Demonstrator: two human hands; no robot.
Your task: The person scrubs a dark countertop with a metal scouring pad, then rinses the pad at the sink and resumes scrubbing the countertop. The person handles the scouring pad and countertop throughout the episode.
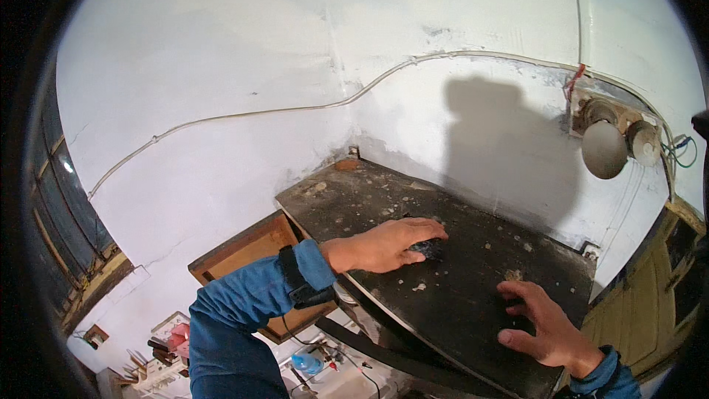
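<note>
My left hand (388, 242) is closed over a small dark crumpled wad (425, 250), with its fingers bent around the top. I cannot make out whether the wad is cloth, plastic or a scrubber. Both rest at the middle of a black board top (450, 310) spotted with pale stains and flecks. My right hand (541, 324) hovers over or lightly touches the board near its right end. Its fingers are apart and curled a little, with nothing between them.
White walls meet behind the board, and a pale cable (295, 108) runs along them. Round fittings (603, 149) hang on the right wall. An open-faced wooden box or drawer (255, 251) sits left of the board. Below are a blue bottle (306, 363) and a tool rack (159, 369).
</note>
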